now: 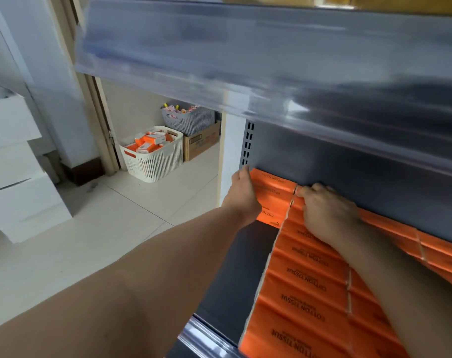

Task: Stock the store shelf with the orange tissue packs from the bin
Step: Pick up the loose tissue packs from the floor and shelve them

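Standing at the shelving unit, you had a stack of white boxes (13, 177) at the far left, on a pale tiled floor (103, 228). Further in, by the wall, a white slatted bin (152, 156) held orange-and-white items. A grey basket (188, 120) stood just right of it, on or behind a cardboard carton (201, 143); which could not be told. The dark grey shelf (240, 267) lay below a blurred upper shelf edge (245, 60), with a bare strip of deck at its left front.

Your left hand (243, 195) was at the back left corner of the shelf, fingers curled over the left end of the corner packs (271, 195), which lay flat against the back panel. Immediately right, your right hand (325, 210) had its fingers bent down, pinching the rearmost pack of the main row (305, 280) at the seam where both groups met. That row ran toward the front lip, printed faces up, packs touching edge to edge. Further orange packs (439, 254) lay along the back panel at the right, partly hidden by your right forearm.
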Tool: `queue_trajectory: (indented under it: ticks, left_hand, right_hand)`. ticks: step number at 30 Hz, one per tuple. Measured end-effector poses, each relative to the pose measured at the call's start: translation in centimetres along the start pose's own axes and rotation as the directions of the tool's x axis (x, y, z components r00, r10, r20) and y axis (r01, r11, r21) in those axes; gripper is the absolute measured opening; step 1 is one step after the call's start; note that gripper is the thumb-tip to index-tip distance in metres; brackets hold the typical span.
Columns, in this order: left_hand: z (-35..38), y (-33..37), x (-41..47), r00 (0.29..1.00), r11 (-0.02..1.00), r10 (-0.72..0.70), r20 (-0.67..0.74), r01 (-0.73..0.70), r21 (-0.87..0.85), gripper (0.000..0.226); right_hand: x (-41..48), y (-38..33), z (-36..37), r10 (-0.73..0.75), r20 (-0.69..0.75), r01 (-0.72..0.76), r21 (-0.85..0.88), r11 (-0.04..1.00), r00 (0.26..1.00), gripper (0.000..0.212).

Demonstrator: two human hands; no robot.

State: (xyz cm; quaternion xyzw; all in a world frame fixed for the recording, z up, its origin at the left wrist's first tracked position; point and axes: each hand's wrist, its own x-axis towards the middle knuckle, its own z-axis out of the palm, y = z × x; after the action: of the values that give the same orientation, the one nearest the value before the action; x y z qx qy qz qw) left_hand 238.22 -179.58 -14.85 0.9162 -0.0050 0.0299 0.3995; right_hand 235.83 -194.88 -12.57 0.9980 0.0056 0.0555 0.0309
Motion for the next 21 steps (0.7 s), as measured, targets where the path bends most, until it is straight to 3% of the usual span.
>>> queue_trajectory:
  ticks: [4, 8, 12, 21]
  left_hand:
    - [-1.5, -0.3, -1.4, 0.999, 0.999, -0.007, 0.042, 0.006, 0.039, 0.081]
    - [-3.9, -1.2, -4.2, 0.998, 0.993, -0.002, 0.062, -0.005, 0.115, 0.066]
    - [-6.8, -3.2, -7.8, 0.996, 0.972, 0.007, 0.088, -0.027, 0.232, 0.066]
    - [-14.3, -11.3, -21.8, 1.0, 0.928, -0.001, 0.022, -0.008, 0.373, 0.061]
  right_hand:
    - [-1.2, -0.5, -0.8, -0.028, -0.037, 0.027, -0.026, 0.999, 0.999, 0.044]
    - [-3.2, -3.4, -2.2, -0.102, -0.05, 0.099, -0.048, 0.994, 0.994, 0.04]
    - [-5.8, -7.1, -3.4, -0.186, -0.083, 0.183, -0.044, 0.982, 0.979, 0.04]
    - [-16.5, -18.5, -3.0, -0.402, -0.127, 0.413, 0.076, 0.907, 0.907, 0.035]
